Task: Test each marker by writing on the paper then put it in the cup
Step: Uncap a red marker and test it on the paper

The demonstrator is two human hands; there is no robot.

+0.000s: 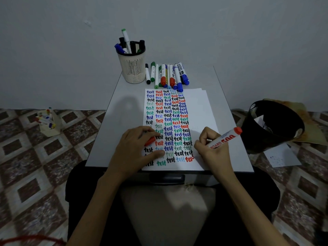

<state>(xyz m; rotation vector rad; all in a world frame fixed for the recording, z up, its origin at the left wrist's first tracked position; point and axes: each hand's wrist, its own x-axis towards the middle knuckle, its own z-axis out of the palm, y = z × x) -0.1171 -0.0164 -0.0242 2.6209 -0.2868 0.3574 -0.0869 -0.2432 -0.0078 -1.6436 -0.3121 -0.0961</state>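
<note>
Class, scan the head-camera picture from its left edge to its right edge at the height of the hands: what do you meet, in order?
Box of markers on the floor → left hand, holding a red cap → right hand, gripping the red marker → black bin.

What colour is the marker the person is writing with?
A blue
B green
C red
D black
C: the marker gripped in the right hand has a red end, the unfinished word at its tip is red, and the left hand holds a red cap.
</note>
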